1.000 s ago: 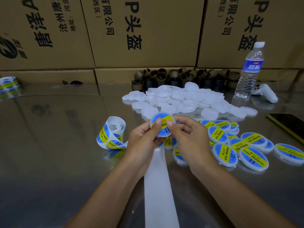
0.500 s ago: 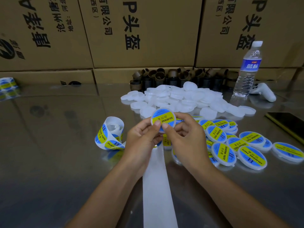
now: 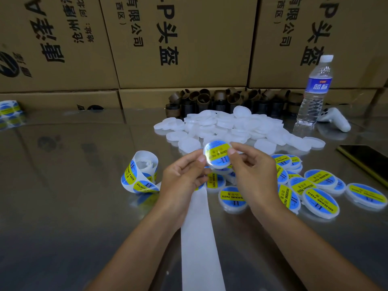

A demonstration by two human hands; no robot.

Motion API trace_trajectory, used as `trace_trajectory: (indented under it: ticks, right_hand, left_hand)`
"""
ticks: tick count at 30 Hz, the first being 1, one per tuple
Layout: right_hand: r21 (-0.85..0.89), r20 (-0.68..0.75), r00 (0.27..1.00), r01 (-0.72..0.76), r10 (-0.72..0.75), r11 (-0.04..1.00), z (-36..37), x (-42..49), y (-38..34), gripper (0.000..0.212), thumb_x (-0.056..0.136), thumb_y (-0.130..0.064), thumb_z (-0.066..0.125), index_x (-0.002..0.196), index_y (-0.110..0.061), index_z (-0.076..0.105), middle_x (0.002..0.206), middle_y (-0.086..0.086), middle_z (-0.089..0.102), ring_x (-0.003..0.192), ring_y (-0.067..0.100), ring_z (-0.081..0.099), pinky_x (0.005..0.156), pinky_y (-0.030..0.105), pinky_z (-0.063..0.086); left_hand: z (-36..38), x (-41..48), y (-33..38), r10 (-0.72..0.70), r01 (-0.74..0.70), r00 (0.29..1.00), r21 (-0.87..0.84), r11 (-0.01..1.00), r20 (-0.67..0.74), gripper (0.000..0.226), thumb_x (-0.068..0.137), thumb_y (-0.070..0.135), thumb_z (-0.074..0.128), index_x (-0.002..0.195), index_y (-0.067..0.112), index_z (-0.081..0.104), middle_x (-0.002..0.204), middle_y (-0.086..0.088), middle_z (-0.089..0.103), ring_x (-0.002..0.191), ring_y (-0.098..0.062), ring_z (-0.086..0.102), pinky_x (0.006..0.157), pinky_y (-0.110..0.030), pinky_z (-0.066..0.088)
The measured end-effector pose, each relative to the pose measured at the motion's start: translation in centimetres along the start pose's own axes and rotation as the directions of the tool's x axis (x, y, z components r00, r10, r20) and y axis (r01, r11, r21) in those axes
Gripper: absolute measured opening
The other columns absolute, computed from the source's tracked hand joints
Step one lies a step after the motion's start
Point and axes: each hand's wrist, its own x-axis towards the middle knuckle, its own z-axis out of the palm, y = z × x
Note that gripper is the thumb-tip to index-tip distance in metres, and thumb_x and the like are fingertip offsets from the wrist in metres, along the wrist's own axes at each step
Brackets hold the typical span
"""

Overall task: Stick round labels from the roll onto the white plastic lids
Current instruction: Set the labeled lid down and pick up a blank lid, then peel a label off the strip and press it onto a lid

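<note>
The lid (image 3: 218, 163) has turned in the fingers (image 3: 232, 152), yellow band (image 3: 217, 151) rising rightward.

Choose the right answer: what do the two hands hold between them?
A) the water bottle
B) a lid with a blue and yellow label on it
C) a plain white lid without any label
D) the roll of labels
B: the left hand and the right hand pinch one labelled lid by its edge, while the label roll lies apart at the left.
</note>
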Motion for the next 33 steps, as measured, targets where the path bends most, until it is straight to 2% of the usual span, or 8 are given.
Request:
trace_trajectory:
  ticks: [3, 7, 10, 14, 18, 24, 29, 33]
  right_hand:
    - [-0.225, -0.076, 0.995, 0.04, -0.059, 0.974, -1.3, 0.9, 0.8, 0.006, 0.088, -0.019, 0.064, 0.094, -0.019, 0.068, 0.051, -0.012, 0.056, 0.053, -0.002, 0.055, 0.055, 0.014, 0.04]
    - [-0.537, -0.014, 0.997, 0.054, -0.073, 0.842, -2.1, 1.3, 1.7, 0.013, 0.091, -0.022, 0.057, 0.097, -0.014, 0.066, 0.059, -0.009, 0.058, 0.079, 0.022, 0.06, 0.066, 0.029, 0.039]
    - [-0.649, 0.023, 0.998, 0.054, -0.051, 0.759, -2.1, 1.4, 2.1, 0.019, 0.093, -0.025, 0.051, 0.102, -0.015, 0.064, 0.075, 0.008, 0.067, 0.093, 0.03, 0.057, 0.074, 0.036, 0.045]
    - [-0.743, 0.053, 0.997, 0.076, -0.055, 0.665, -2.2, 1.4, 2.1, 0.02, 0.093, -0.027, 0.049, 0.104, -0.018, 0.064, 0.084, 0.006, 0.069, 0.098, 0.028, 0.053, 0.075, 0.035, 0.042]
    - [-0.766, 0.059, 0.993, 0.108, -0.098, 0.633, -2.3, 1.4, 1.6, 0.02, 0.092, -0.023, 0.049, 0.104, -0.019, 0.064, 0.084, 0.004, 0.068, 0.096, 0.024, 0.051, 0.074, 0.034, 0.038]
    - [-0.589, 0.05, 0.983, 0.172, -0.177, 0.789, -0.3, 1.9, -0.1, 0.016, 0.087, -0.017, 0.054, 0.097, -0.02, 0.066, 0.067, -0.013, 0.054, 0.087, 0.019, 0.052, 0.073, 0.033, 0.04]
    - [-0.602, 0.191, 0.981, 0.085, 0.04, 0.794, 3.3, 6.8, -0.3, 0.02, 0.089, -0.02, 0.052, 0.104, -0.02, 0.065, 0.09, -0.001, 0.067, 0.095, 0.024, 0.06, 0.085, 0.038, 0.048]
    - [-0.764, 0.181, 0.968, 0.026, 0.175, 0.645, 5.0, 11.3, 1.7, 0.023, 0.093, -0.022, 0.05, 0.107, -0.013, 0.065, 0.11, 0.007, 0.065, 0.105, 0.029, 0.057, 0.089, 0.037, 0.046]
  left_hand:
    - [-0.2, 0.2, 0.1, -0.016, 0.013, 0.996, -0.038, 0.999, -0.083, 0.012, 0.093, 0.014, 0.057, 0.097, 0.016, 0.068, 0.074, 0.001, 0.067, 0.065, -0.007, 0.064, 0.066, -0.02, 0.053]
    - [-0.1, 0.3, 0.2, -0.033, 0.026, 0.992, -0.058, 0.998, -0.12, 0.015, 0.096, 0.014, 0.053, 0.091, 0.015, 0.067, 0.072, -0.003, 0.059, 0.06, -0.011, 0.06, 0.06, -0.02, 0.05]
    - [-0.1, 0.3, 0.3, -0.033, 0.026, 0.991, -0.062, 0.998, -0.128, 0.017, 0.096, 0.013, 0.051, 0.09, 0.015, 0.067, 0.069, -0.002, 0.057, 0.057, -0.011, 0.059, 0.057, -0.02, 0.05]
    - [-0.1, 0.2, 0.4, -0.036, 0.027, 0.992, -0.074, 0.997, -0.121, 0.017, 0.096, 0.012, 0.051, 0.089, 0.014, 0.066, 0.064, 0.0, 0.057, 0.056, -0.011, 0.058, 0.055, -0.019, 0.049]
    - [0.0, 0.1, 0.6, -0.028, 0.013, 0.992, -0.118, 0.993, -0.121, 0.022, 0.097, 0.01, 0.047, 0.085, 0.012, 0.065, 0.056, 0.002, 0.055, 0.05, -0.009, 0.054, 0.05, -0.018, 0.048]
    - [0.1, 0.2, 0.4, -0.045, 0.015, 0.981, -0.157, 0.988, -0.188, 0.025, 0.098, 0.013, 0.046, 0.076, 0.01, 0.058, 0.049, 0.002, 0.046, 0.044, -0.009, 0.043, 0.043, -0.018, 0.038]
    - [0.0, 0.6, 0.0, -0.075, 0.034, 0.975, -0.193, 0.981, -0.208, 0.03, 0.097, 0.015, 0.047, 0.068, 0.01, 0.05, 0.046, 0.001, 0.04, 0.04, -0.01, 0.036, 0.039, -0.018, 0.032]
    - [-0.2, 0.9, -0.4, -0.075, 0.035, 0.979, -0.204, 0.978, -0.191, 0.032, 0.096, 0.014, 0.048, 0.065, 0.01, 0.048, 0.045, 0.0, 0.038, 0.039, -0.01, 0.035, 0.039, -0.018, 0.031]
